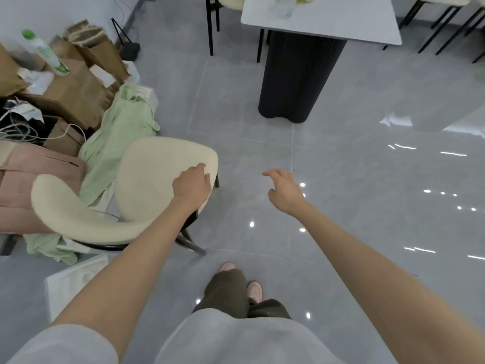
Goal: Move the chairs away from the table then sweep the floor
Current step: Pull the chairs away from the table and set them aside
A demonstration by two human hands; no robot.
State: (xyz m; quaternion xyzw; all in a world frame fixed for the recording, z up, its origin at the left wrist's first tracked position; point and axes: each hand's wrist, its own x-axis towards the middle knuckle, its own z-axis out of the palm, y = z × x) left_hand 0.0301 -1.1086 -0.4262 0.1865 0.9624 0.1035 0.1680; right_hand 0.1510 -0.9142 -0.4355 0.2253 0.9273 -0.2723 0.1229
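Holding seat rim of cream chair (157,174) with left grip (193,183); sits at 9 o'clock, well apart from desk (328,22) at 1 o'clock. Nothing in right grip (284,190), released. Probably light, stiff metal frame, soft padded seat; best taken at seat rim or curved backrest. More chairs (231,1) at desk, 12 and 2 o'clock.

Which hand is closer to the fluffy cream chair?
Left. The left hand holds the cream chair at its seat edge; the right hand hangs open over the floor to the chair's right, touching nothing.
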